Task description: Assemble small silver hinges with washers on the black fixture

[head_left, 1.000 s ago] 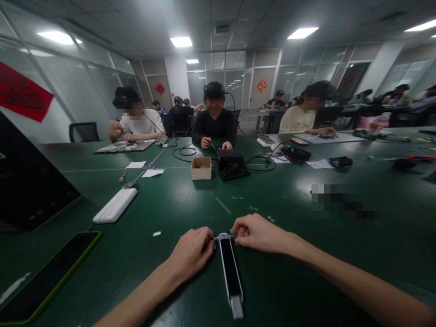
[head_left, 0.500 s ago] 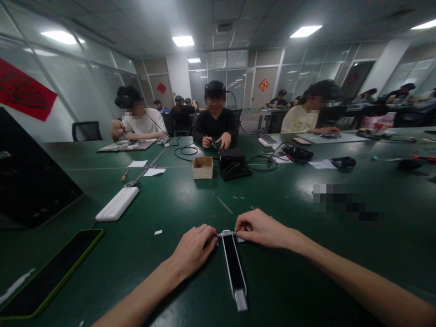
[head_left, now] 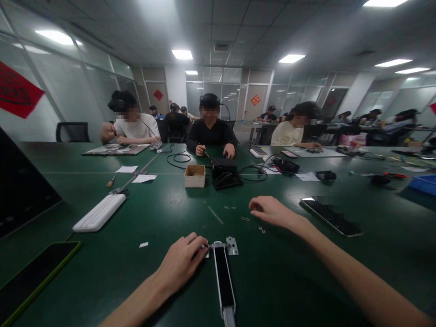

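A long, narrow piece with a black face and a white-silver frame (head_left: 224, 277) lies on the green table in front of me. At its far end, a small metal plate with holes (head_left: 232, 246) sticks out to the right. My left hand (head_left: 185, 259) has its fingers closed on a similar metal bracket (head_left: 207, 252) at the left of that end; the fingers cover most of it. My right hand (head_left: 274, 212) is off the piece, farther out and to the right, fingers loosely bent and holding nothing I can see. Several tiny metal rings (head_left: 261, 230) lie beside it.
On the left are a green-edged phone (head_left: 41, 272), a white power bank (head_left: 100, 213) and a dark screen (head_left: 20, 186). Ahead stand a small box (head_left: 195, 177) and a black stand (head_left: 226, 175). Another phone (head_left: 334, 218) lies right. Across the table, people work.
My right hand has let go of the right metal plate and moved away to the right, uncovering the plate and rings. My left hand stays on its bracket. The view has shifted right.
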Action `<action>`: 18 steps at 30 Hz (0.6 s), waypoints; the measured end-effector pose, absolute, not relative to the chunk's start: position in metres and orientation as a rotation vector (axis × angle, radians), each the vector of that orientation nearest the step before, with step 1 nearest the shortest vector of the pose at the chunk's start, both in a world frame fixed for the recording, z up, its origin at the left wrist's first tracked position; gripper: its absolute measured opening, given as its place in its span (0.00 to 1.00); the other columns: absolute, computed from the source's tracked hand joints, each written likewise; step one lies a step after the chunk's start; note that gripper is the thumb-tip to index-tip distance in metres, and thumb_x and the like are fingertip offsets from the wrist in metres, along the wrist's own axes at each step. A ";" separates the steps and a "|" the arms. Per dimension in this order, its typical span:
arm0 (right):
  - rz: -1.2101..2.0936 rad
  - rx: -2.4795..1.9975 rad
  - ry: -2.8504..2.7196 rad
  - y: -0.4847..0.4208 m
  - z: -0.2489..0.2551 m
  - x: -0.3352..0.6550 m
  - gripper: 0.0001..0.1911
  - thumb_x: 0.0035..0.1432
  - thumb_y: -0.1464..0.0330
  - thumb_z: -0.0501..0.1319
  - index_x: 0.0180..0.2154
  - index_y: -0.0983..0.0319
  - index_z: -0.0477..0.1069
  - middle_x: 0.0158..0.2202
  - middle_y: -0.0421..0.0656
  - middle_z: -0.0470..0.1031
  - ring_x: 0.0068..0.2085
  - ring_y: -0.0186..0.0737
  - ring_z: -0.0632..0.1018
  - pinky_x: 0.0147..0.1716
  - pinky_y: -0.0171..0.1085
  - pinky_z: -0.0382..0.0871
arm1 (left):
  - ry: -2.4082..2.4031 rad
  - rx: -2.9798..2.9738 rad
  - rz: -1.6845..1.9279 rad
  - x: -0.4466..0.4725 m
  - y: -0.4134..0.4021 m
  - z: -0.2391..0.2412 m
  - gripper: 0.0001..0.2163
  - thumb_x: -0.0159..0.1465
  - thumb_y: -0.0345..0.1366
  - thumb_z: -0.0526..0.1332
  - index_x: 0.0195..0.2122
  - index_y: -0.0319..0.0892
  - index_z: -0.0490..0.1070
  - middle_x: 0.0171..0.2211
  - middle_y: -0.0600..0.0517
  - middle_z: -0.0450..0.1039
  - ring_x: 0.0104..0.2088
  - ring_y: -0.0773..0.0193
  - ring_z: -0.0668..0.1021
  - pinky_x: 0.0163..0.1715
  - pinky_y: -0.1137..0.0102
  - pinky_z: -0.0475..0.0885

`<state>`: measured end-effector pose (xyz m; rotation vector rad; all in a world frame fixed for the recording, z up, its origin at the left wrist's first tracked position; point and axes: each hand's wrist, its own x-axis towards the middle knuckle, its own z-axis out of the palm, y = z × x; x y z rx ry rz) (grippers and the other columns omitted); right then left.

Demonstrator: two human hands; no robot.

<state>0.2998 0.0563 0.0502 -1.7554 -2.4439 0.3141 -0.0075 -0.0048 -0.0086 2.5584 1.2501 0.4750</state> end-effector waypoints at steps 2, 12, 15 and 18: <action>0.363 -1.786 -2.479 0.058 0.046 0.302 0.13 0.59 0.66 0.57 0.44 0.64 0.73 0.42 0.48 0.74 0.42 0.44 0.74 0.40 0.38 0.66 | 1.252 2.551 0.496 -0.008 -0.004 -0.009 0.08 0.68 0.34 0.52 0.42 0.45 0.70 0.37 0.51 0.71 0.33 0.61 0.75 0.33 0.69 0.68; 0.491 -1.778 -2.472 0.056 0.026 0.288 0.09 0.58 0.72 0.56 0.36 0.64 0.74 0.39 0.49 0.75 0.39 0.44 0.75 0.36 0.37 0.66 | 1.323 2.544 0.527 -0.009 -0.011 -0.001 0.06 0.66 0.32 0.55 0.42 0.44 0.69 0.33 0.52 0.70 0.32 0.63 0.73 0.32 0.71 0.67; 0.540 -1.809 -2.439 0.054 0.028 0.288 0.09 0.58 0.72 0.55 0.36 0.65 0.73 0.39 0.49 0.74 0.38 0.44 0.75 0.36 0.37 0.66 | 1.332 2.546 0.523 -0.008 -0.013 0.002 0.06 0.66 0.31 0.55 0.42 0.43 0.69 0.34 0.52 0.70 0.32 0.62 0.73 0.32 0.71 0.67; 0.565 -1.841 -2.427 0.049 0.033 0.286 0.09 0.60 0.71 0.53 0.37 0.65 0.72 0.41 0.50 0.73 0.40 0.44 0.75 0.36 0.36 0.66 | 1.328 2.528 0.519 -0.008 -0.015 0.004 0.07 0.66 0.31 0.54 0.42 0.43 0.69 0.34 0.51 0.71 0.32 0.62 0.74 0.32 0.71 0.67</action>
